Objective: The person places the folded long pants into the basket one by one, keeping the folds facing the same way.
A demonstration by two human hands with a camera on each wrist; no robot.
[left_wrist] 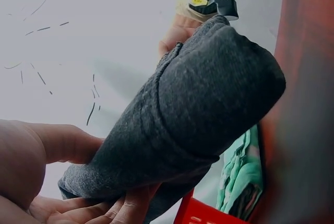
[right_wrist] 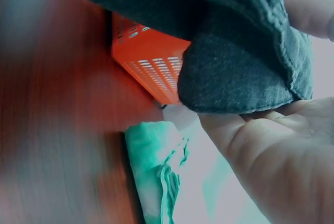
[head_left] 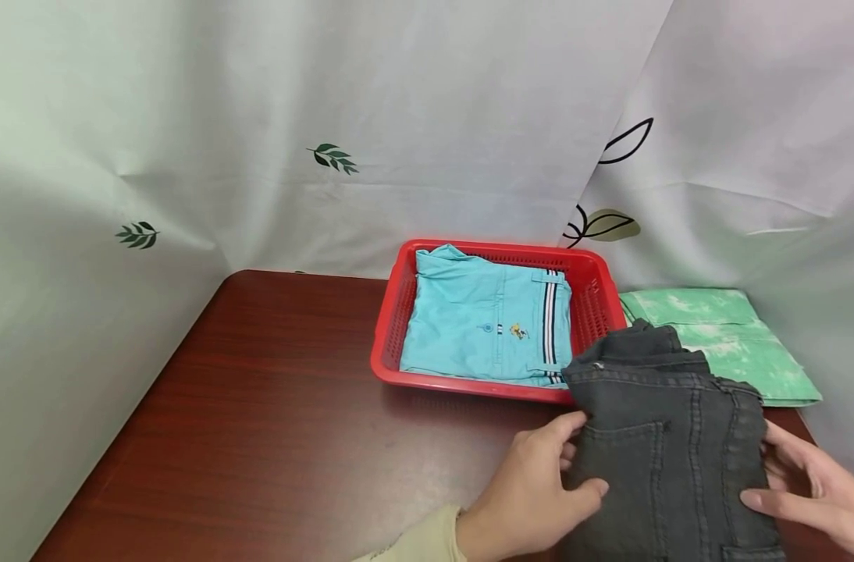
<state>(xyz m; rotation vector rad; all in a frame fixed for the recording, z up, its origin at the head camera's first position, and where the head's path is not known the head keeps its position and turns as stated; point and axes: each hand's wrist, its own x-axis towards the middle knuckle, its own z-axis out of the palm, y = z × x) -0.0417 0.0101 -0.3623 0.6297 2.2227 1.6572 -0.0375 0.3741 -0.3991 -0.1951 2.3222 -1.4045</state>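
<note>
Folded dark grey jeans (head_left: 659, 460) are held up between both hands at the right front of the table. My left hand (head_left: 532, 488) grips their left edge, thumb over the top and fingers underneath. On the opposite edge, my right hand (head_left: 813, 484) pinches the fold with its thumb in front and fingers behind. In the left wrist view the thick rolled fold of the jeans (left_wrist: 177, 98) shows from the side. Just beyond the jeans stands a red basket (head_left: 462, 383), partly overlapped by them, with folded light blue pants (head_left: 462, 320) lying inside.
Green and white folded cloth (head_left: 736, 336) lies to the right of the basket, partly behind the jeans. The reddish-brown wooden table (head_left: 258, 421) extends to the left. White curtains (head_left: 434, 117) with leaf prints hang behind and at both sides.
</note>
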